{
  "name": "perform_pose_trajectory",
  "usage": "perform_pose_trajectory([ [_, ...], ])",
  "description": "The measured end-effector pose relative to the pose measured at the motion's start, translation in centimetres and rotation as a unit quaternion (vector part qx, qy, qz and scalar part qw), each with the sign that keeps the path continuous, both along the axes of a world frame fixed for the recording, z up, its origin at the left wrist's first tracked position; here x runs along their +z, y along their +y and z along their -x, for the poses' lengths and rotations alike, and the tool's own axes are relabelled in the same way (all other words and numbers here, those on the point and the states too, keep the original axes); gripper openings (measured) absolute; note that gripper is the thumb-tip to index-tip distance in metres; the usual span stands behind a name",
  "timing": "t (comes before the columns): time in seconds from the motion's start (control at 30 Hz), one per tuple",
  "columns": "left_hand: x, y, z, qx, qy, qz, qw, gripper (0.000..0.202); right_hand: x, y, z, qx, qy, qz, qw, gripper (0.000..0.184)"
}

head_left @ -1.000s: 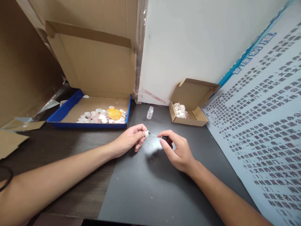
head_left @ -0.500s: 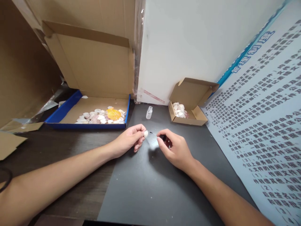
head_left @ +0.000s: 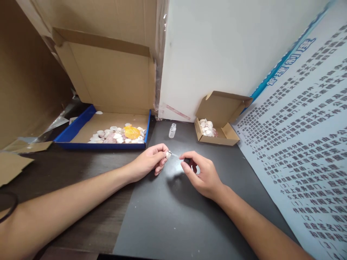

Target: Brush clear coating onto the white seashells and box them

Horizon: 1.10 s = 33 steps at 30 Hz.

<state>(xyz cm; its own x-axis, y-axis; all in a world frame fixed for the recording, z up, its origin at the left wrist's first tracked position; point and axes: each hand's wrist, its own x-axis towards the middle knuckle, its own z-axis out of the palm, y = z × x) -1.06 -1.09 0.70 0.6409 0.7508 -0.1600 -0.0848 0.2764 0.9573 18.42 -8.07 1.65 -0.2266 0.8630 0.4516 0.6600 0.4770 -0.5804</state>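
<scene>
My left hand [head_left: 150, 160] pinches a small white shell [head_left: 168, 155] just above the dark mat [head_left: 173, 216]. My right hand [head_left: 202, 175] grips a dark-capped brush applicator [head_left: 186, 160], its thin tip touching the shell. A small clear bottle [head_left: 172, 130] stands open on the mat behind my hands.
A blue-edged cardboard tray [head_left: 81, 124] holds several shells and one orange shell [head_left: 132, 132] at the back left. A small open cardboard box [head_left: 229, 133] with shells sits at the back right. A printed poster [head_left: 306, 151] leans on the right, with a white wall behind.
My right hand has shifted slightly left and down, keeping the brush tip at the shell. My left hand has hardly moved.
</scene>
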Motion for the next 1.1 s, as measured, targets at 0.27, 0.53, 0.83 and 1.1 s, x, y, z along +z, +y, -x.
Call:
perform_pose_trajectory([
  [0.27, -0.16, 0.0, 0.02, -0.003, -0.002, 0.003, 1.0, 0.01, 0.24, -0.03, -0.21, -0.045, -0.015, 0.009, 0.999, 0.012],
  [0.53, -0.25, 0.06, 0.11, -0.007, -0.005, 0.003, 1.0, 0.007, 0.18, 0.0, -0.11, -0.034, -0.017, 0.003, 0.999, 0.011],
  [0.83, -0.4, 0.07, 0.08, -0.008, -0.03, 0.018, 0.999, 0.006, 0.09, -0.15, -0.29, 0.026, 0.016, -0.019, 0.999, 0.013],
  [1.1, -0.34, 0.13, 0.07, -0.005, -0.037, 0.027, 0.999, 0.007, 0.49, 0.01, -0.33, -0.082, 0.0, -0.027, 0.996, 0.007],
])
